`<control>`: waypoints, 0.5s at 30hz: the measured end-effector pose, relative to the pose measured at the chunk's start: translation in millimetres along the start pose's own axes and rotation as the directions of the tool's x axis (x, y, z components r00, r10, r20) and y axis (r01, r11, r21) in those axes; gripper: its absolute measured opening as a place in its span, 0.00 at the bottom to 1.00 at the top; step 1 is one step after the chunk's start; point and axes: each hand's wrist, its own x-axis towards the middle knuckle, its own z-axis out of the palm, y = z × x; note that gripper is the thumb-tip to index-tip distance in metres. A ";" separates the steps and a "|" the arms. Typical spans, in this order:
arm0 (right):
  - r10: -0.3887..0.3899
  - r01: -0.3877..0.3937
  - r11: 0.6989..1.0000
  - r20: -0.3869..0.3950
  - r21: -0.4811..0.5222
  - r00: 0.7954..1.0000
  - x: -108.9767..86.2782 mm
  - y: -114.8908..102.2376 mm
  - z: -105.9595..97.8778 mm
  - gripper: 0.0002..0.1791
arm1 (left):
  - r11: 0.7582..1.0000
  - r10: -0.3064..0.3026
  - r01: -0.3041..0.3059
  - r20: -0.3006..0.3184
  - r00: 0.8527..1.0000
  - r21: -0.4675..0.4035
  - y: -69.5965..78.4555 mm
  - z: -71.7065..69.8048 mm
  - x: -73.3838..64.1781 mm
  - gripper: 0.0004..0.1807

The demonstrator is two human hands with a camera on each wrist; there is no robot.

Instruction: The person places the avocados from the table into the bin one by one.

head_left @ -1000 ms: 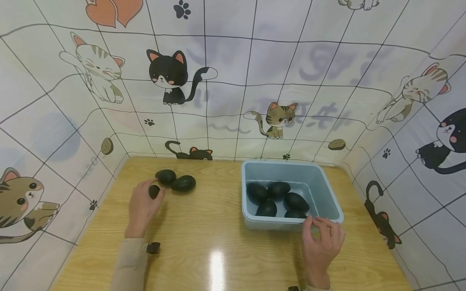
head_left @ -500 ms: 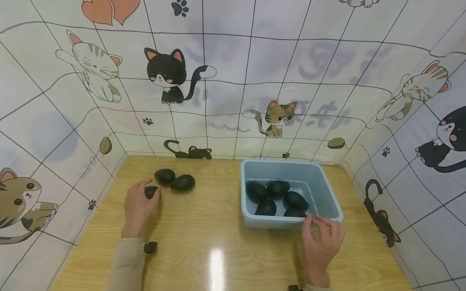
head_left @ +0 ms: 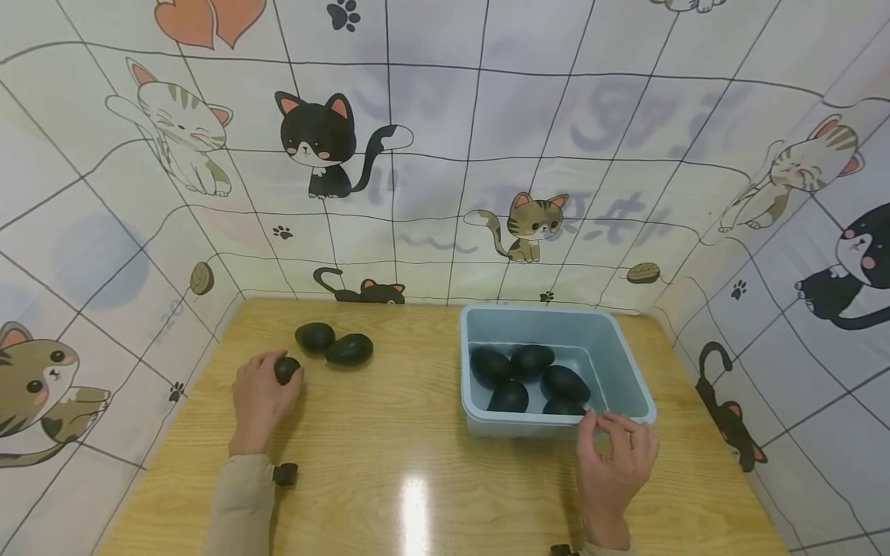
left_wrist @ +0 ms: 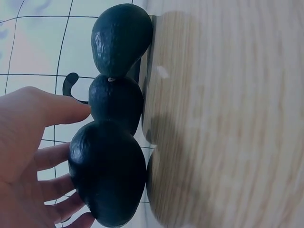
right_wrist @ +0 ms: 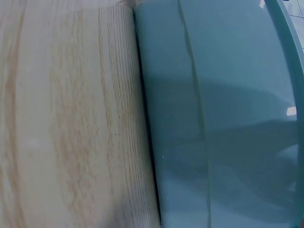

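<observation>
In the head view my left hand grips a dark green avocado at the table's left side, fingers curled behind it and thumb at its front. Up close, the left wrist view shows this avocado low over or on the wood; I cannot tell which. Two more avocados, one farther left and one to its right, lie touching just beyond. With thumb and fingers my right hand pinches the near rim of a light blue plastic bin, close to its right corner. Several avocados lie inside the bin.
The light wood table is enclosed on three sides by walls with printed cats. Only the bin's side wall and some tabletop appear in the right wrist view; the right hand is not clearly visible there.
My left hand has drawn slightly left, away from the two loose avocados, and its avocado has moved and turned a little with it. The right hand has stayed at the bin's rim.
</observation>
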 end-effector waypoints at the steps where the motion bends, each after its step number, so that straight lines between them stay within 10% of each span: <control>1: 0.002 -0.002 1.000 -0.001 -0.003 1.000 0.6 -1.2 -0.1 0.08 | 1.000 0.001 -0.001 0.003 1.000 0.004 -0.4 -0.1 -0.1 0.25; 15: 0.005 -0.005 1.000 0.004 -0.003 1.000 -1.3 3.2 0.2 0.08 | 0.993 -0.068 0.050 0.171 0.983 0.107 -6.9 -1.8 -0.6 0.37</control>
